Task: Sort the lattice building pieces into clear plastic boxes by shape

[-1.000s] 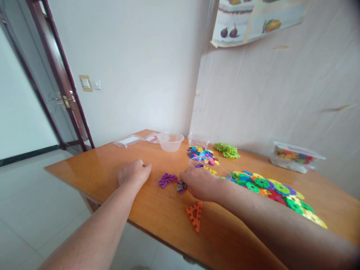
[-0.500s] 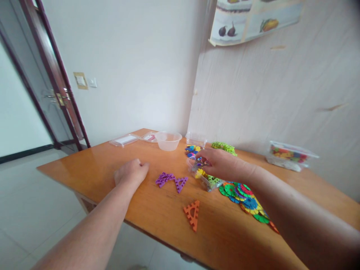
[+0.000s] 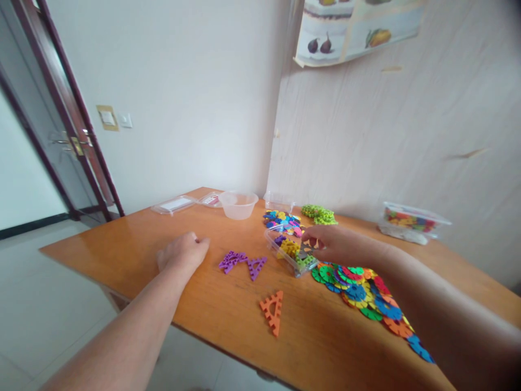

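My left hand (image 3: 184, 251) rests on the table with its fingers curled in; whether anything is inside cannot be seen. My right hand (image 3: 325, 243) pinches a grey plastic building piece (image 3: 305, 249) over the right side of a clear plastic box (image 3: 280, 256). Inside that box are yellow pieces (image 3: 290, 248), green pieces (image 3: 304, 262) and purple pieces (image 3: 280, 239). Between my hands lie toothed purple pieces (image 3: 233, 260) and a purple triangle (image 3: 256, 267). Closer to me is an orange toothed triangle (image 3: 272, 313).
Notched colourful discs (image 3: 356, 293) spread beneath my right forearm. Behind the box are small mixed pieces (image 3: 280, 220) and a green pile (image 3: 319, 214). A translucent bowl (image 3: 239, 206), clear lids (image 3: 175, 205) and a filled box (image 3: 413, 221) stand farther back on the wooden table (image 3: 211, 304).
My right hand has moved right across the clear box with the grey piece, uncovering the yellow and purple pieces. My left hand stays on the table. The view has shifted slightly.
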Demonstrator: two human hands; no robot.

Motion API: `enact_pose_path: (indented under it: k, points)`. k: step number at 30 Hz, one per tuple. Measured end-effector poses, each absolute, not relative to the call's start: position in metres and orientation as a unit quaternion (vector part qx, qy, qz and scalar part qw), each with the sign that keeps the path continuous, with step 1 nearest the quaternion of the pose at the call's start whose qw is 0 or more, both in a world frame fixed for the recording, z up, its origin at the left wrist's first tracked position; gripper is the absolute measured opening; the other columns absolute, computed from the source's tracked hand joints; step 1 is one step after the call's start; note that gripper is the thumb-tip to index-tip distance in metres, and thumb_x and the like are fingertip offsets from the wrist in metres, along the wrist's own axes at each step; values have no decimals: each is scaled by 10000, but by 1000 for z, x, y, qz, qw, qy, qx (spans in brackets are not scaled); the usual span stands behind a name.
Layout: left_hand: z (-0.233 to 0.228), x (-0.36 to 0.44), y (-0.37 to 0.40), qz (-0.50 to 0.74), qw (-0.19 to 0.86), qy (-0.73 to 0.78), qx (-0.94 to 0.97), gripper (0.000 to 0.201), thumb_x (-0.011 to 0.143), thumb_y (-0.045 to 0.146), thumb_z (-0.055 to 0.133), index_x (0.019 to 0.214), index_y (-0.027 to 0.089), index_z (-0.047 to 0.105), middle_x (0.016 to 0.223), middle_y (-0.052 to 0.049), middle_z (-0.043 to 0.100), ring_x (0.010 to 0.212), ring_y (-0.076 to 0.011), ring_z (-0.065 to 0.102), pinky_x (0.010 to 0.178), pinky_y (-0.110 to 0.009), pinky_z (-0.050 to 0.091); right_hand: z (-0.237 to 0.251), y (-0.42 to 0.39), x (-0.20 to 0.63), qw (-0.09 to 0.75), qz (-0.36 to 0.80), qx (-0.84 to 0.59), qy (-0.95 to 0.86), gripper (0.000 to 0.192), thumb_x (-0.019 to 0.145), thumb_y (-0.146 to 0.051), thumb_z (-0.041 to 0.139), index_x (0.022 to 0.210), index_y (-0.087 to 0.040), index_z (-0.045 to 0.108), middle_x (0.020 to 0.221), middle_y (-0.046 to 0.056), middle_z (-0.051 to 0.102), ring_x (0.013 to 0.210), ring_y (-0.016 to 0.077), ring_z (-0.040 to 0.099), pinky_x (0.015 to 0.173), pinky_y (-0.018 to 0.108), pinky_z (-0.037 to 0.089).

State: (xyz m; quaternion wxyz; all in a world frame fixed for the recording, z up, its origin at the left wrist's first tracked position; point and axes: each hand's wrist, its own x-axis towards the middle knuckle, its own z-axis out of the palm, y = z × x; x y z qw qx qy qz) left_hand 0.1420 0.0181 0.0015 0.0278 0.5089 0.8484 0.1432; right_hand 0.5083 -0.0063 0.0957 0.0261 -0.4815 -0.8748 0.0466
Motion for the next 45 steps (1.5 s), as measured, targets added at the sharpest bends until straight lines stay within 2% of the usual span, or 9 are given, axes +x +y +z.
enact_pose_path:
  k: [6, 9, 14, 18, 23, 28, 34, 39, 45]
  points:
    - [1, 142, 19, 145, 29, 849, 507, 453, 819, 576, 380, 965, 283, 694, 1030, -132, 719, 955, -361, 651, 750, -467, 458, 97, -7, 515, 34, 75, -481, -873, 397, 770, -191, 580, 1162, -209, 648, 1080, 64, 686, 894, 197, 614, 713, 267, 431]
    - [1, 141, 19, 148, 28, 848, 507, 457, 813, 584, 389, 964, 284, 698, 1031, -133, 721, 957, -363, 652, 750, -465, 459, 100, -10, 513, 51, 75, -470, -878, 330, 782, -189, 581, 1100, -189, 666, 1005, 68, 697, 841, 187, 607, 697, 263, 427]
    - [3, 144, 17, 147, 30, 850, 504, 431, 814, 565, 397, 962, 286, 691, 1032, -125, 723, 961, -357, 656, 756, -461, 460, 103, -30, 496, 73, 74, -440, -892, 201, 810, -191, 559, 977, -205, 671, 820, 13, 677, 711, 146, 567, 631, 247, 390]
    - [6, 146, 14, 144, 29, 850, 505, 415, 817, 550, 390, 940, 287, 686, 1031, -119, 721, 968, -353, 652, 753, -459, 460, 96, -53, 475, 48, 98, -370, -922, 214, 813, -169, 543, 970, -224, 677, 889, 4, 684, 756, 141, 574, 660, 249, 396]
    - [8, 149, 11, 151, 25, 848, 508, 403, 818, 532, 397, 948, 280, 685, 1038, -118, 721, 976, -351, 648, 767, -465, 459, 80, -73, 454, 10, 110, -291, -950, 307, 820, -162, 543, 1092, -227, 669, 1020, 44, 682, 920, 179, 605, 789, 284, 431]
    - [10, 150, 10, 153, 30, 846, 509, 403, 821, 522, 402, 944, 268, 690, 1047, -123, 723, 969, -350, 654, 770, -465, 463, 69, -74, 447, -20, 64, -298, -952, 223, 857, -190, 514, 1002, -190, 684, 952, 71, 673, 882, 200, 613, 784, 310, 440]
    - [6, 146, 12, 164, 32, 844, 509, 412, 807, 551, 429, 944, 270, 697, 1016, -134, 730, 950, -356, 661, 759, -461, 464, 67, -72, 449, -21, 68, -305, -950, 174, 854, -212, 533, 938, -188, 683, 925, 64, 671, 837, 188, 617, 745, 292, 441]
    - [2, 142, 16, 161, 31, 845, 509, 426, 813, 567, 419, 950, 279, 703, 1003, -127, 729, 945, -351, 663, 762, -456, 465, 79, -70, 453, 14, 95, -300, -949, 174, 851, -230, 560, 970, -227, 687, 947, 37, 678, 851, 171, 610, 763, 274, 438]
    - [2, 144, 15, 159, 30, 844, 511, 415, 818, 544, 406, 952, 281, 698, 1010, -124, 726, 957, -355, 659, 769, -469, 463, 100, -45, 472, 92, 72, -387, -915, 182, 849, -258, 579, 986, -233, 697, 920, 21, 703, 792, 162, 603, 728, 270, 434]
